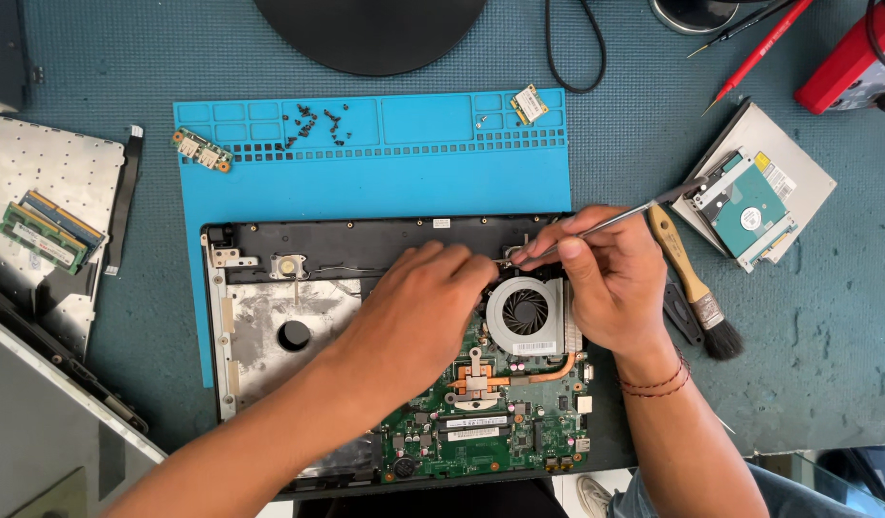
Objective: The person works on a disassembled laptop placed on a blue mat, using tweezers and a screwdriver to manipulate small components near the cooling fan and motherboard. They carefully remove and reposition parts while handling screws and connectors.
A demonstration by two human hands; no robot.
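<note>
Right hand: grips a slim metal tool, tip down just above the cooling fan.
Left hand: fingers curled, pinching near the tool tip; what it holds is hidden.
Fan: between both hands, in the opened laptop base.
Beyond: brush beside right hand; blue mat above.

The left hand covers part of the green circuit board at the frame's centre. The tool tip vanishes between fingertips, so its contact point cannot be seen. The dark round base is cut off at the top edge, the red device at the upper right corner. The screws are too small to count.
</note>
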